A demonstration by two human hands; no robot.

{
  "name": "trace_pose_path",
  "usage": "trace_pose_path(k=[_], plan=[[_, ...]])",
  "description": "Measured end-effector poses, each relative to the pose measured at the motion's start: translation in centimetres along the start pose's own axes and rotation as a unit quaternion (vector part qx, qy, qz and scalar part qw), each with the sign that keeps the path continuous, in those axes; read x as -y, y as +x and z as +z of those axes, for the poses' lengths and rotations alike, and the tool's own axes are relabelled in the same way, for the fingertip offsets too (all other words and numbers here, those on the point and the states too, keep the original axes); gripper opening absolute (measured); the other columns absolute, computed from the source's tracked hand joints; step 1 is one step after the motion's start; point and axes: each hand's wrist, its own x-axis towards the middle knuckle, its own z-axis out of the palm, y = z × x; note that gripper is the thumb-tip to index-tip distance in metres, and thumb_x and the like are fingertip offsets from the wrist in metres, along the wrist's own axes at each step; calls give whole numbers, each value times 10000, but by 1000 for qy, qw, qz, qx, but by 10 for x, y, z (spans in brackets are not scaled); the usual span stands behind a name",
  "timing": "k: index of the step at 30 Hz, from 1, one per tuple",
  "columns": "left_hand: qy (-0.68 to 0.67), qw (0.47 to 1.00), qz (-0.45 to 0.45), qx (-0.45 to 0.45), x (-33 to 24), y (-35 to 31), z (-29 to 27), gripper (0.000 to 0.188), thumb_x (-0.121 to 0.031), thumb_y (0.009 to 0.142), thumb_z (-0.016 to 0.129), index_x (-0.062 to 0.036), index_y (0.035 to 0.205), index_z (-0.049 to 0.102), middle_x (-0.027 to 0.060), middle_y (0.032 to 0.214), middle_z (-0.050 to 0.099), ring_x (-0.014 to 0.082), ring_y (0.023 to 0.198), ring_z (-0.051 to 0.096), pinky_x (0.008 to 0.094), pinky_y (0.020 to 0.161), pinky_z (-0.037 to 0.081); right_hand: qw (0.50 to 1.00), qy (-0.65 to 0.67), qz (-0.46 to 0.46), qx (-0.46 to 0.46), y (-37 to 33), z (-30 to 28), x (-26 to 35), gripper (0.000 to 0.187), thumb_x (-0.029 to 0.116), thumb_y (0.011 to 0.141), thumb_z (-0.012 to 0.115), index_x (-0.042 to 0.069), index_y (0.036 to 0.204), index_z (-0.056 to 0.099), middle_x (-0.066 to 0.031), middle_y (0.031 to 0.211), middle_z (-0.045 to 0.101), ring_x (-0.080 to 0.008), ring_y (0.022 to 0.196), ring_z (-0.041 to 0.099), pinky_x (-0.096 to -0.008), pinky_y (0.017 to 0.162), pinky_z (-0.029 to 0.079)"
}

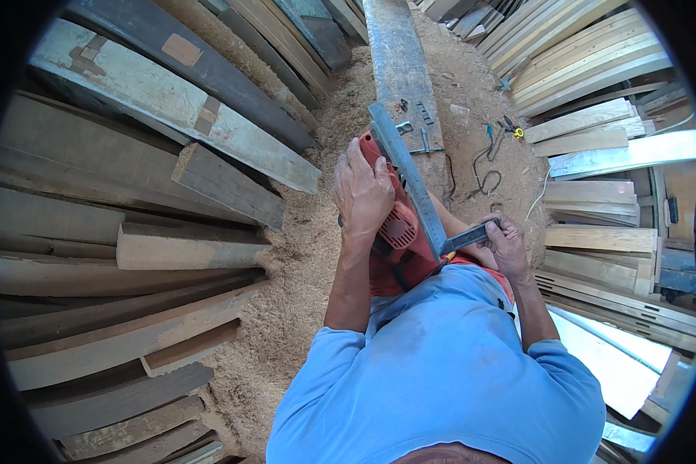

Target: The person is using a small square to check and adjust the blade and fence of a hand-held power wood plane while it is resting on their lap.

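I have the left hand [366,189] draped over a red-bodied power tool [398,226] with a long grey metal plate [411,174], thumb apart; I cannot tell whether it grips. The tool sits between the blue shirt [441,363] and worn plank counter [398,50]. The right hand [506,244] pinches a short dark flat bar [465,237].

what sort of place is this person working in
Likely a woodworking shop: boards are stacked along both sides, wood shavings lie between them, and a red power tool sits under the left hand.
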Motion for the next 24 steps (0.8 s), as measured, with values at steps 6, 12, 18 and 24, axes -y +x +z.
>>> trace_pose_path(k=[6, 12, 18, 24], plan=[[-6, 1000, -16, 23, -18, -1, -5, 585, -231, 984, 648, 25, 1473, 452, 298, 1327, 592, 477, 1238, 568, 546, 1059, 452, 998, 62, 21, 11, 1, -5, -5, 171, 150, 1077, 600, 29, 1181, 661, -81, 928, 729, -129, 773, 696, -274, 699, 570], [-6, 1000, -5, 22, -21, -2, -1, 581, -221, 985, 646, 14, 1479, 449, 296, 1315, 592, 472, 1234, 563, 544, 1063, 444, 996, 86, 27, 9, 0, -9, -12, 166, 143, 1075, 601, 34, 1188, 659, -83, 925, 728, -139, 780, 696, -283, 701, 564], [-27, 1000, 10, 8, -12, 0, 2, 568, -199, 979, 647, 24, 1466, 460, 289, 1299, 596, 459, 1233, 561, 542, 1059, 439, 998, 64, 22, 1, 2, -9, -12, 174, 142, 1071, 609, 13, 1177, 658, -79, 926, 718, -132, 785, 694, -281, 708, 572], [-38, 999, -9, 19, -7, 0, -2, 544, -201, 991, 636, 36, 1452, 470, 291, 1350, 587, 461, 1279, 548, 529, 1094, 426, 999, 23, 25, -3, 5, -4, -2, 197, 156, 1066, 623, -20, 1137, 675, -61, 914, 701, -109, 764, 695, -252, 690, 583]])
